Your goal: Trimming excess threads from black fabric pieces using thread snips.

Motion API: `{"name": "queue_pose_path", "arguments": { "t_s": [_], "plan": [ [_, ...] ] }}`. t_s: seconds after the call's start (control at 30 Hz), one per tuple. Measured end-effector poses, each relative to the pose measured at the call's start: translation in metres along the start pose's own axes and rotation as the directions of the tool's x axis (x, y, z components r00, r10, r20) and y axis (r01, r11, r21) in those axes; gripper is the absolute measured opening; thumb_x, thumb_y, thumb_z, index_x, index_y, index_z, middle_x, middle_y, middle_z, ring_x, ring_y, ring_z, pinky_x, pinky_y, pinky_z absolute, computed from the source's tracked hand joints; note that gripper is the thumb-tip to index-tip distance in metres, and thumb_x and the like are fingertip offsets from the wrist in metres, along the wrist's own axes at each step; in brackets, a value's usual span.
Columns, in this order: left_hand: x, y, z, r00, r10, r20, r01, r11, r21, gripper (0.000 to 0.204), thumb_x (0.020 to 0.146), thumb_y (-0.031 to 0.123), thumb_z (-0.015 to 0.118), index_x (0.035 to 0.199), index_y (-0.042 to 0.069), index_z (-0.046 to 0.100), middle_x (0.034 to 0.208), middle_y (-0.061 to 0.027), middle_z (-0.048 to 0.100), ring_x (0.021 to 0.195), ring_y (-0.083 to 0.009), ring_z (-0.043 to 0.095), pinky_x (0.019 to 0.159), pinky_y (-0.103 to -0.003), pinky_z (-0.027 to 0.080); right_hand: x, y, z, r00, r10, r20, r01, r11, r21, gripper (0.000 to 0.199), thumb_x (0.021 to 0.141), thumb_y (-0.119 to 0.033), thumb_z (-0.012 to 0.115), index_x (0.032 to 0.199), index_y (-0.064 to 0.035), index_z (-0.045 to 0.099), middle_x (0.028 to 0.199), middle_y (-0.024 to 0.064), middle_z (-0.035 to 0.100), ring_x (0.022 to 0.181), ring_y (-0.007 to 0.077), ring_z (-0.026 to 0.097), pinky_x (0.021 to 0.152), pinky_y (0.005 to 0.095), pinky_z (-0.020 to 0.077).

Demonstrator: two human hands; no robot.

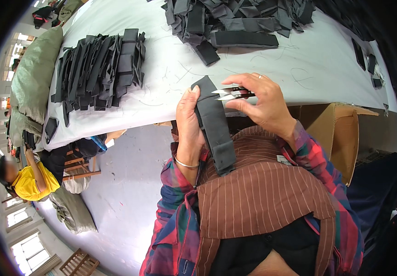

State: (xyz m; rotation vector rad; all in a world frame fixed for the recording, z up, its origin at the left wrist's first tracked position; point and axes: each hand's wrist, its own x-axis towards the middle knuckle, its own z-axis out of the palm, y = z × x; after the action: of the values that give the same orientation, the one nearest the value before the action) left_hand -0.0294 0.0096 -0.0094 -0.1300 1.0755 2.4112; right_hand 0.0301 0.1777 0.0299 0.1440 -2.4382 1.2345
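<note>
Over your lap, at the near table point(327, 78) edge: your left hand point(188, 124) pinches a dark fabric strip point(214, 126), thumb on top, strip hanging down over the brown apron point(258, 193). Your right hand point(262, 103) is wrapped around thread snips point(230, 94), blades parted at the strip's upper edge. Looks like the trimming step, mid-piece. Next move calls for a taut strip and blade tips clear of your left thumb. Neat stack point(99, 66) sits far left on the table, loose pile point(235, 20) at the far side

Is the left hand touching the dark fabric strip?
Touching. The head view shows the left hand gripping the dark fabric strip along its edge, thumb pressed on its top.
</note>
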Motion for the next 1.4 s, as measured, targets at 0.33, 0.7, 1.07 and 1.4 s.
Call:
{"name": "queue_pose_path", "arguments": {
  "t_s": [0.33,0.7,1.07,1.4],
  "plan": [
    [-0.011,-0.003,0.007,0.997,0.045,0.062,-0.048,0.998,0.034,0.015,0.097,0.019,0.054,0.098,0.005,0.060,0.087,-0.0035,0.065,0.074,-0.0093,0.062,0.065,-0.024,0.053,0.003,-0.010,0.010,0.986,-0.166,0.014,0.167,0.978,-0.129,0.022,0.074,-0.022,0.074,0.092,-0.0136,0.066,0.081,-0.0002,0.064,0.069,0.0218,0.057,0.066,0.0331,0.0396],
    [-0.012,-0.003,0.000,0.992,0.113,0.048,-0.118,0.987,0.111,0.012,0.097,0.015,0.053,0.088,0.009,0.056,0.081,0.0027,0.060,0.068,-0.0034,0.055,0.061,-0.019,0.047,-0.012,-0.009,0.007,0.999,-0.015,0.038,0.010,0.991,0.133,0.021,0.077,-0.009,0.070,0.078,-0.0001,0.051,0.066,0.0141,0.050,0.058,0.0301,0.047,0.054,0.0359,0.0371],
    [-0.021,-0.015,-0.005,0.980,0.047,0.194,-0.086,0.977,0.197,0.010,0.093,0.007,0.059,0.103,0.009,0.055,0.092,-0.0002,0.059,0.079,-0.0070,0.058,0.066,-0.020,0.050,-0.008,0.005,0.001,0.929,0.307,0.208,-0.370,0.809,0.457,0.018,0.081,-0.018,0.075,0.080,-0.0029,0.065,0.072,-0.0055,0.044,0.065,0.0048,0.038,0.056,0.0209,0.0332],
    [-0.051,-0.011,-0.005,0.985,0.063,0.163,-0.082,0.991,0.107,0.042,0.082,-0.008,0.064,0.113,0.009,0.043,0.112,-0.0057,0.052,0.098,-0.0162,0.059,0.082,-0.030,0.056,-0.032,0.007,0.012,0.964,0.122,0.234,-0.213,0.885,0.415,0.011,0.081,-0.010,0.072,0.080,-0.0012,0.066,0.074,-0.0009,0.055,0.071,0.0073,0.050,0.062,0.0244,0.0400]
  ]
}}
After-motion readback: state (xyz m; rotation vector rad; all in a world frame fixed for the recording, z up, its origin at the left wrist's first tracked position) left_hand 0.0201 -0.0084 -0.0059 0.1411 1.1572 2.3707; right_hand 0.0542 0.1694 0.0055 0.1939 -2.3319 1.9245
